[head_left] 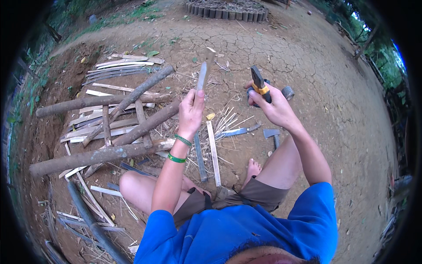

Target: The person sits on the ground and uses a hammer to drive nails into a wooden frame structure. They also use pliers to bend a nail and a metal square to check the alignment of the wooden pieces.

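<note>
Upright in my left hand [192, 108] is a flat, pale wooden strip [202, 75], gripped near its lower end with the thumb along it. My right hand [274, 103] is closed around the yellow and black handles of a pair of pliers [259, 81]. The pliers' dark jaws point up and away from me. Just beyond the right hand lies a grey roll [288, 92], partly hidden. A machete [235, 132] with a dark handle rests on thin splinters between my arms. A hatchet [272, 133] lies by my right knee.
At the left, thick poles [101, 152] form a low frame over several split strips [103, 127]. Two loose strips [213, 152] lie between my legs. More strips and a dark pole [94, 226] lie at lower left. A ring of short posts [226, 14] stands far ahead.
</note>
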The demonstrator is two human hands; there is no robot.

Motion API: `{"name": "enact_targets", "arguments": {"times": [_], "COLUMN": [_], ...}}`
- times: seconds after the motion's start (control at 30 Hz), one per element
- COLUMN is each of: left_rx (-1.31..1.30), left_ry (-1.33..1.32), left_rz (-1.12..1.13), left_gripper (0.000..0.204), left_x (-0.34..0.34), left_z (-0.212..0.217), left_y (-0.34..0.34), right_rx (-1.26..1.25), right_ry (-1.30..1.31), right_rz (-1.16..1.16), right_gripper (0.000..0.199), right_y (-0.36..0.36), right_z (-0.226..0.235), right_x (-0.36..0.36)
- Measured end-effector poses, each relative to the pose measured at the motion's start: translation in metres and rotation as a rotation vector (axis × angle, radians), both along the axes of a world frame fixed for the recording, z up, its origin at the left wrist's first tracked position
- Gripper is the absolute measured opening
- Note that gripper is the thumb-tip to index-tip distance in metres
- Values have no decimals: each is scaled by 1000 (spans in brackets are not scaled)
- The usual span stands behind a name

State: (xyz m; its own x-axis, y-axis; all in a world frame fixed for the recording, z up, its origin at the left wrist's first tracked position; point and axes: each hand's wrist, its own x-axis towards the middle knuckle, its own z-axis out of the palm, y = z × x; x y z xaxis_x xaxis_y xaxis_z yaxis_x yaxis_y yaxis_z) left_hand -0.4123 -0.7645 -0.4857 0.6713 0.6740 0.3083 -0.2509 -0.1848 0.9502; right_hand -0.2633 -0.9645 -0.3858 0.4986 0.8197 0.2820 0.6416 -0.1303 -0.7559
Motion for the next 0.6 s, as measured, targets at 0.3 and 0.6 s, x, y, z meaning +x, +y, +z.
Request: {"name": "enact_targets", "arguments": {"times": [0.3,0.6], "left_rx": [119,-215], "left_ry": [80,-99], "left_rz": [13,-462], "left_gripper": [47,54], "left_x": [6,0], "left_z": [18,30], "left_y": [-38,-37], "right_rx": [107,-225], "right_ry": [-65,238], "right_rz": [-49,49], "right_gripper": [23,38], "right_y": [6,-16], "right_z": [6,26], "right_x": [-24,-8]}}
